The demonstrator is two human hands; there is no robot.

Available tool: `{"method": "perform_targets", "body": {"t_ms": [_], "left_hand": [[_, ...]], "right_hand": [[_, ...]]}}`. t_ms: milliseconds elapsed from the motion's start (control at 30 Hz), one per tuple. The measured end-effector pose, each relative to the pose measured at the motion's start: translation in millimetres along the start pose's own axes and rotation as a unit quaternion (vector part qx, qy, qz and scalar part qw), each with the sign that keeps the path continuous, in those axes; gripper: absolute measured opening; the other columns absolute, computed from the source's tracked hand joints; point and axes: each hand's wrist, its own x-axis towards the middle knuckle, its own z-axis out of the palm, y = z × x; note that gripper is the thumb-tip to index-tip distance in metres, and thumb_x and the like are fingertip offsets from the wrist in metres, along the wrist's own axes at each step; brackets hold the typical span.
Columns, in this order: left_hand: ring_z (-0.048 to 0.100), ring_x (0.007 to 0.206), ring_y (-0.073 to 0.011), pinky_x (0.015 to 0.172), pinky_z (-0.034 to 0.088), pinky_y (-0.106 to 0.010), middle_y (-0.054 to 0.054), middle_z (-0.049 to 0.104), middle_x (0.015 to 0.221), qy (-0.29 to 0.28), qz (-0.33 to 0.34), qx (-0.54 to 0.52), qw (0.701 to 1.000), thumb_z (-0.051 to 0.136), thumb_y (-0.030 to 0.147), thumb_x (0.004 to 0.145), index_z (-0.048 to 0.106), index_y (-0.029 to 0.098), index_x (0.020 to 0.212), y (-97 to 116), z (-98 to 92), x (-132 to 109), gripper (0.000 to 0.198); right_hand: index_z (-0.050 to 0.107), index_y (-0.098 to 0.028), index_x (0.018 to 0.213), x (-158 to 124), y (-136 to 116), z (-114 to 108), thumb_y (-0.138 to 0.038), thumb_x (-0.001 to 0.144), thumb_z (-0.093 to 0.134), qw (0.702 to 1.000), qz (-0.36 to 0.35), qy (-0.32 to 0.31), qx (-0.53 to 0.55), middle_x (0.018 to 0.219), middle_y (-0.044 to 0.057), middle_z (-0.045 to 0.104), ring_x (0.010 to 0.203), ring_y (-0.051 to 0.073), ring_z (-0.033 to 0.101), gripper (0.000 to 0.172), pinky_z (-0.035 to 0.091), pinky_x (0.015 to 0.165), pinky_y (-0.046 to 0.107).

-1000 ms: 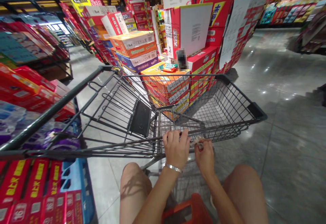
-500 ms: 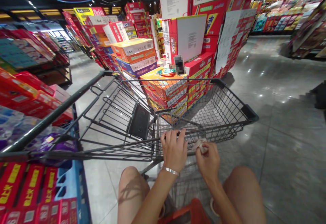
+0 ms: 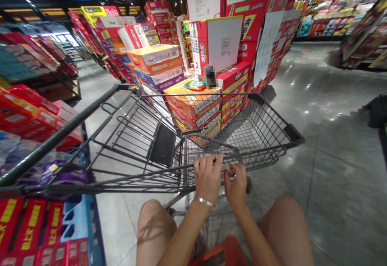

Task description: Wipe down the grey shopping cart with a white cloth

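A grey wire shopping cart stands sideways in front of my knees. My left hand, with a silver band at the wrist, has its fingers curled over the near top rail of the basket. Close beside it on the right, my right hand is closed in a pinch around a small crumpled pale cloth. The cloth touches the same rail and is mostly hidden by the fingers. The cart's push handle runs along the left, and a black plate sits in its child seat.
Stacked cartons stand just behind the cart, with a green and orange packet on top. A blue crate with red boxes is at lower left. An orange-red object lies between my knees. Grey tiled floor extends right.
My right hand has moved left along the rail with the cloth, closer to my left hand. My left hand keeps its hold. The whole view has shifted slightly.
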Motion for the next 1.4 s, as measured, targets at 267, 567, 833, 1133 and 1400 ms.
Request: {"method": "perform_targets", "body": {"t_ms": [267, 567, 833, 1133, 1400], "left_hand": [[0.047, 0.085, -0.0206, 0.082, 0.032, -0.036, -0.005, 0.060, 0.089, 0.012, -0.006, -0.004, 1.000, 0.050, 0.014, 0.084, 0.059, 0.022, 0.113, 2, -0.1, 0, 0.031], [0.048, 0.088, -0.0213, 0.084, 0.032, -0.038, -0.005, 0.060, 0.092, -0.024, -0.001, -0.001, 1.000, 0.054, 0.016, 0.081, 0.056, 0.022, 0.117, 1, -3.5, 0, 0.037], [0.049, 0.092, -0.0222, 0.087, 0.033, -0.040, -0.005, 0.059, 0.095, -0.058, -0.020, -0.022, 0.998, 0.058, 0.018, 0.079, 0.055, 0.020, 0.118, 5, -13.5, 6, 0.039], [0.050, 0.092, -0.0221, 0.092, 0.030, -0.042, -0.004, 0.060, 0.092, -0.034, -0.029, -0.017, 0.999, 0.057, 0.022, 0.081, 0.055, 0.020, 0.116, 13, -3.2, 7, 0.035], [0.050, 0.086, -0.0213, 0.087, 0.031, -0.040, -0.004, 0.060, 0.087, -0.008, -0.027, 0.000, 1.000, 0.055, 0.020, 0.081, 0.058, 0.021, 0.112, 12, 3.5, 5, 0.031]], "right_hand": [[0.051, -0.018, 0.091, -12, 18, 3, -0.016, 0.083, 0.045, 0.996, 0.075, -0.053, -0.017, 0.090, 0.007, 0.049, 0.074, 0.017, 0.053, 0.010, 0.049, 0.063, 0.031], [0.054, -0.017, 0.087, -11, 24, -5, -0.018, 0.081, 0.043, 0.986, 0.083, -0.105, -0.098, 0.092, 0.009, 0.054, 0.076, 0.019, 0.057, 0.012, 0.049, 0.066, 0.033], [0.053, -0.019, 0.078, -3, 10, -33, -0.018, 0.076, 0.050, 0.986, 0.076, -0.091, -0.119, 0.079, 0.005, 0.053, 0.070, 0.019, 0.054, 0.005, 0.045, 0.064, 0.031], [0.051, -0.019, 0.088, 12, -7, -28, -0.018, 0.083, 0.049, 0.999, 0.028, -0.032, -0.020, 0.086, 0.004, 0.052, 0.071, 0.015, 0.051, 0.006, 0.045, 0.060, 0.028], [0.051, -0.019, 0.085, -5, 21, -13, -0.019, 0.082, 0.044, 0.992, 0.097, -0.066, -0.043, 0.088, 0.007, 0.051, 0.078, 0.020, 0.053, 0.008, 0.046, 0.067, 0.034]]}}
